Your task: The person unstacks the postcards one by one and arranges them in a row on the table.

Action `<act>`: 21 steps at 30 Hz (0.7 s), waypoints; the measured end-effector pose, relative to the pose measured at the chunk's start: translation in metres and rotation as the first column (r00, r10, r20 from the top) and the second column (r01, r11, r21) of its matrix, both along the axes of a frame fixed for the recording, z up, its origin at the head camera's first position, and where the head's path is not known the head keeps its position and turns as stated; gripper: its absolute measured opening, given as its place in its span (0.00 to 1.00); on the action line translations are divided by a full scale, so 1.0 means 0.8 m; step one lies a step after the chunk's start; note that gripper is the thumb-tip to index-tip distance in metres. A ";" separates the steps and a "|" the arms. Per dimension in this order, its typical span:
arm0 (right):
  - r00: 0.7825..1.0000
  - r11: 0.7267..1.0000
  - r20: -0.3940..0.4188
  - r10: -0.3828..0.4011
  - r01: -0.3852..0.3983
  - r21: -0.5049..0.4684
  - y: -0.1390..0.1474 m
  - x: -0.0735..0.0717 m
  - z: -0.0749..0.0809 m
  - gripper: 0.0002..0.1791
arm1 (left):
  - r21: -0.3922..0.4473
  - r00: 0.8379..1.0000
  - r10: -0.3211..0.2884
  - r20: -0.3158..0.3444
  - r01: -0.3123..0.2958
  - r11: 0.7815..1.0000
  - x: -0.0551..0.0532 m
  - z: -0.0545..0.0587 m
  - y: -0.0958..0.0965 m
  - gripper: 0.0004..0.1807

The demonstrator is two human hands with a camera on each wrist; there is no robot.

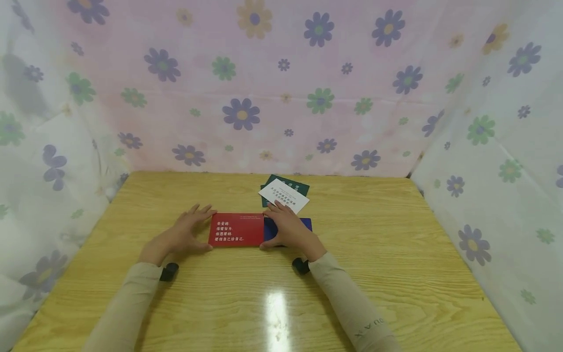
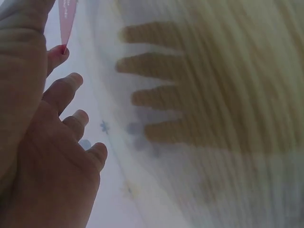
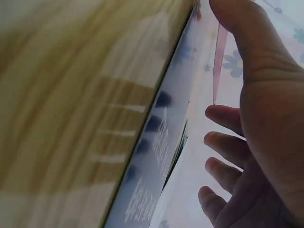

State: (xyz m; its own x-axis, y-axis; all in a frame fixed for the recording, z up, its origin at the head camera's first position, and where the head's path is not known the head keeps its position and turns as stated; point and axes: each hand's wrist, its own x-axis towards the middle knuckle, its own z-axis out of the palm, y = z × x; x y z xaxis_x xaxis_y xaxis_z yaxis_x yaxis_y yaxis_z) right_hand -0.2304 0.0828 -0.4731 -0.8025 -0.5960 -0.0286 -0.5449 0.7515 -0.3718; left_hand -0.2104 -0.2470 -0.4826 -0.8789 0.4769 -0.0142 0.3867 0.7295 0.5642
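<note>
A red card [image 1: 238, 230] with white writing is held up between two hands, its face toward the head camera. My left hand [image 1: 184, 233] grips its left end, thumb at the lower corner and forefinger at the upper one. At the other end my right hand [image 1: 288, 226] holds the card the same way, the remaining fingers spread. In the right wrist view the red card [image 3: 220, 61] shows as a thin strip between thumb and forefinger, above the table. Below the right hand lies a blue card [image 1: 306, 224], partly hidden by it.
Behind the right hand, a white card [image 1: 283, 194] with dark writing lies across dark green cards [image 1: 299, 186] on the wooden table [image 1: 374, 254]. Flower-patterned cloth [image 1: 286, 83] hangs at the back and both sides. Black wrist devices [image 1: 169, 272] sit at both cuffs.
</note>
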 end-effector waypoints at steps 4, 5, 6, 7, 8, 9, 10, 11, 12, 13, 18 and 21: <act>1.000 1.000 0.009 -0.001 0.001 0.024 -0.007 -0.003 -0.003 0.51 | 0.002 1.000 -0.003 0.028 0.003 1.000 -0.003 -0.003 -0.008 0.53; 1.000 1.000 0.012 -0.002 0.002 0.030 -0.009 -0.004 -0.004 0.51 | 0.000 0.999 -0.004 0.035 0.004 1.000 -0.004 -0.003 -0.010 0.53; 1.000 0.999 0.014 -0.002 0.002 0.040 -0.010 -0.004 -0.004 0.51 | 0.000 0.999 -0.004 0.042 0.004 1.000 -0.004 -0.003 -0.011 0.53; 1.000 0.999 0.016 -0.002 0.002 0.046 -0.011 -0.004 -0.004 0.50 | -0.005 0.999 -0.003 0.046 0.004 1.000 -0.005 -0.003 -0.011 0.53; 1.000 0.998 0.017 -0.004 0.003 0.056 -0.011 -0.004 -0.004 0.50 | -0.006 0.999 -0.004 0.052 0.004 1.000 -0.005 -0.002 -0.011 0.53; 1.000 0.998 0.015 -0.007 0.006 0.065 -0.012 -0.004 -0.004 0.51 | -0.010 0.998 -0.004 0.058 0.004 1.000 -0.006 -0.002 -0.012 0.53; 1.000 0.997 0.011 -0.007 0.006 0.072 -0.012 -0.005 -0.004 0.51 | -0.014 0.998 -0.002 0.065 0.003 1.000 -0.007 -0.001 -0.011 0.53; 1.000 0.997 0.009 -0.008 0.007 0.078 -0.012 -0.005 -0.004 0.51 | -0.022 0.997 -0.001 0.071 0.002 1.000 -0.008 0.000 -0.011 0.53; 1.000 0.996 0.007 -0.008 0.008 0.085 -0.012 -0.005 -0.004 0.51 | -0.026 0.997 -0.001 0.075 0.003 1.000 -0.009 0.001 -0.011 0.53; 1.000 0.996 0.003 -0.007 0.007 0.091 -0.012 -0.006 -0.004 0.51 | -0.033 0.997 -0.003 0.078 0.005 0.999 -0.010 0.002 -0.010 0.53; 1.000 0.994 0.006 -0.009 0.009 0.107 -0.013 -0.007 -0.002 0.51 | -0.056 0.997 -0.016 0.079 0.021 0.998 -0.014 0.004 -0.009 0.53; 1.000 0.995 0.027 -0.011 0.008 0.104 -0.013 -0.006 0.000 0.52 | -0.055 0.996 -0.024 0.081 0.028 0.998 -0.014 0.005 -0.008 0.53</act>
